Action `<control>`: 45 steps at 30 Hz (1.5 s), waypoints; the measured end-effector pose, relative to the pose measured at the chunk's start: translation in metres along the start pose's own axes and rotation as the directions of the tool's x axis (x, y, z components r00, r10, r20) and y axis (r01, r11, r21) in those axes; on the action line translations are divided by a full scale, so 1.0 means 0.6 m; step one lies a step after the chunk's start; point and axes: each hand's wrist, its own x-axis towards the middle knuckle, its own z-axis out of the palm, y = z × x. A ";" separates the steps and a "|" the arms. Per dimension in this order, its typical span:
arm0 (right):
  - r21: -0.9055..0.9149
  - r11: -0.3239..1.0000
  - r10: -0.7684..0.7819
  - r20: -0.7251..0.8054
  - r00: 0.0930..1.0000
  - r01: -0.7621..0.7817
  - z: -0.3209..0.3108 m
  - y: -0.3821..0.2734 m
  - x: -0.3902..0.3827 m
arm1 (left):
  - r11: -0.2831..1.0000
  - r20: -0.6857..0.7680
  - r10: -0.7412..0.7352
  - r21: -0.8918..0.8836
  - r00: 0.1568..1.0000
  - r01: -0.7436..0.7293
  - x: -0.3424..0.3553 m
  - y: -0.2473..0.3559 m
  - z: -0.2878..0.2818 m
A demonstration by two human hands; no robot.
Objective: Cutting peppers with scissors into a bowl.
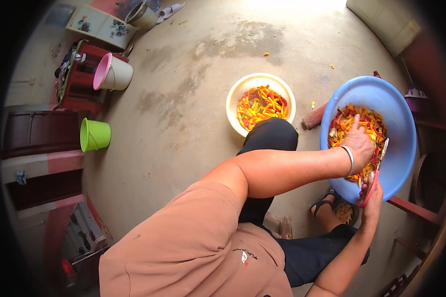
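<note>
While the right grip [373, 199] holds scissors [375, 177], the left grip [360, 146] touches peppers [338, 129], its hold unclear | peppers: beneath left grip, in tub [404, 119] | bowl [231, 106]: left of both grips | shirt [183, 232], lower left of grips: dark lettering, emblem [244, 257]

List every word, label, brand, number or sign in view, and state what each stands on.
Brown shirt: short dark lettering beside a small emblem; wording withheld.
Purple-and-white item, right edge: pale marks, too small and blurred to tell whether they are lettering.
Blue basin, green bucket: no text visible.
</note>
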 end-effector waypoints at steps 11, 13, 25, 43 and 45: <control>-0.058 0.994 -0.101 -0.153 0.983 0.093 0.024 -0.023 0.024 | 0.298 0.028 -0.477 -0.935 0.878 0.191 -0.149 -0.385 -0.042; -0.061 0.994 -0.097 -0.164 0.982 0.088 0.030 -0.023 0.031 | 0.709 -0.035 -0.683 0.208 0.729 0.674 -0.196 -0.487 0.060; 0.163 0.978 -0.084 -0.261 0.962 0.129 0.043 -0.041 0.065 | 0.653 0.093 -0.750 -0.055 0.655 0.755 -0.241 -0.620 0.380; 0.085 0.986 -0.129 -0.121 0.984 0.140 0.079 -0.044 0.064 | 0.041 0.183 -0.955 -0.700 0.235 0.713 -0.185 -0.601 0.396; 0.031 0.993 -0.110 -0.104 0.989 0.114 0.077 -0.038 0.056 | -0.161 0.329 -0.881 -0.884 0.340 0.439 -0.192 -0.571 0.365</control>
